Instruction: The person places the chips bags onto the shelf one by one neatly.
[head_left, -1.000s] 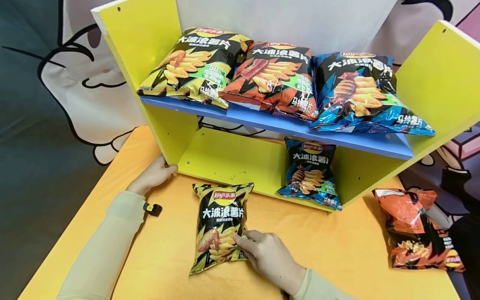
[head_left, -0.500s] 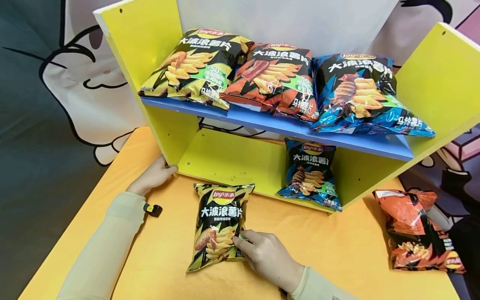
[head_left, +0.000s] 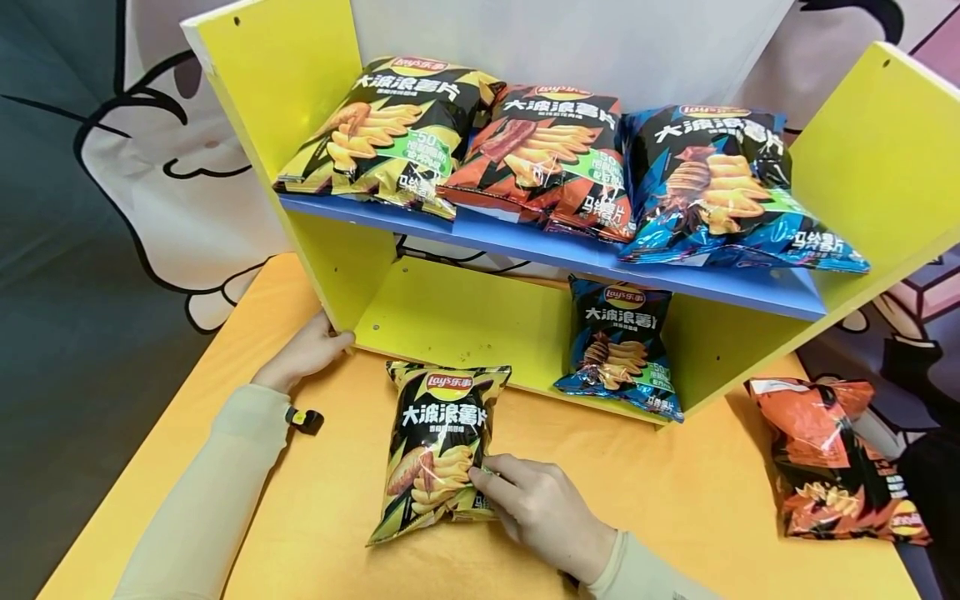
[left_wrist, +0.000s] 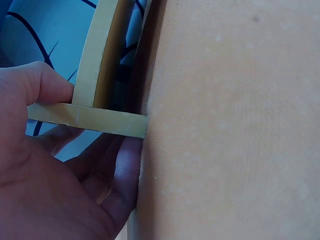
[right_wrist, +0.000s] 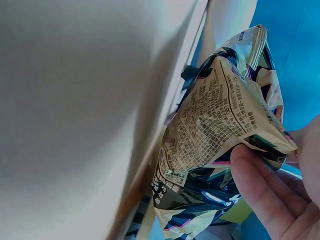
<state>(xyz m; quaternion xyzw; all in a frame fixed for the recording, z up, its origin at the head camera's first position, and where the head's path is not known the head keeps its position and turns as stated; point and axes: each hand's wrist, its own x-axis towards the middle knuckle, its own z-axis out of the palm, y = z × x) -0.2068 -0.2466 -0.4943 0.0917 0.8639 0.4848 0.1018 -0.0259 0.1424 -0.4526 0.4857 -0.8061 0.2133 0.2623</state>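
My right hand [head_left: 543, 508] pinches the lower right edge of a black-and-yellow bag of chips [head_left: 442, 442], thumb on its front. In the right wrist view, the fingers [right_wrist: 260, 185] press the printed back of the chip bag [right_wrist: 210, 115]. This bag is in front of the shelf unit, over the orange-yellow tabletop. My left hand [head_left: 311, 350] grips the lower left front corner of the yellow shelf unit [head_left: 330, 258]. The left wrist view has the thumb [left_wrist: 50, 85] on one side of the yellow board [left_wrist: 110, 120] and the fingers on the other.
On the blue upper shelf [head_left: 525, 250] sit a yellow chip bag [head_left: 390, 133], a red chip bag [head_left: 551, 158] and a blue chip bag [head_left: 720, 183]. Another blue bag [head_left: 622, 346] stands at the lower right. An orange bag [head_left: 832, 458] lies on the table [head_left: 315, 517] at right.
The held chip bag has tilted a little, its lower left corner shifting slightly left. My right hand keeps its pinch on it. My left hand stays on the shelf unit.
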